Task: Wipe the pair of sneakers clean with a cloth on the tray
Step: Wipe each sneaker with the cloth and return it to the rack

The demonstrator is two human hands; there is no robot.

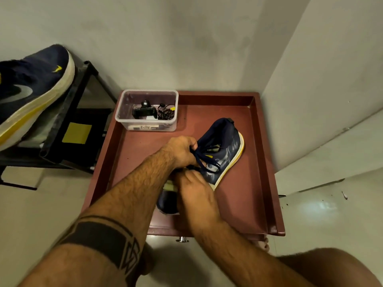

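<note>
Both hands (187,172) grip sneaker (222,150); tray (259,162) right open.

1 sneaker (224,150) lies on the tray (257,162), container (147,109) behind-left.

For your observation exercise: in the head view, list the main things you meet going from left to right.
sneaker on the rack → black rack → clear plastic box → left hand → sneaker on the tray → tray's right rim
</note>
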